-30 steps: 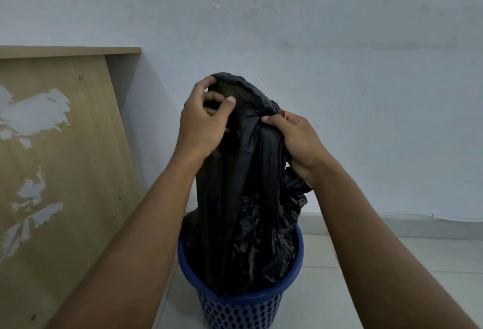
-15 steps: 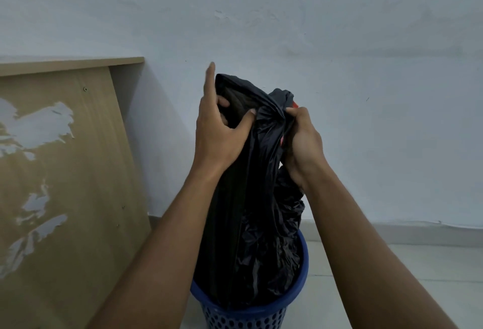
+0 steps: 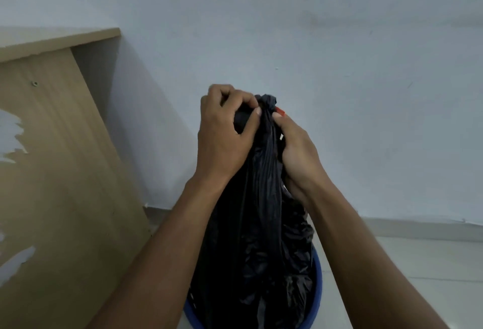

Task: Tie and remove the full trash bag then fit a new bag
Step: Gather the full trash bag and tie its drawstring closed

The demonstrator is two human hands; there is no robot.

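Head view showed a person's two bare hands closed around the gathered neck of a black bag (image 3: 261, 224), which stood in a blue bin (image 3: 318, 276) on the floor (image 3: 418, 263). The left hand (image 3: 224, 130) gripped the top of the neck from the left, its fingers curled over the plastic and its thumb pressed against the bunched folds. The right hand (image 3: 298, 153) gripped the neck from the right, slightly lower, with its thumb pointing up along the plastic. A small tuft of bag poked up between the two thumbs. Just beside the right thumb tip sat a small red piece (image 3: 280, 111); what it was could not be told. The bag's body hung in long pleats below the hands and crumpled at the bin's rim, where only part of the rim showed. A wooden panel (image 3: 65, 172) with patches of peeled surface stood to the left against a pale wall (image 3: 339, 67).
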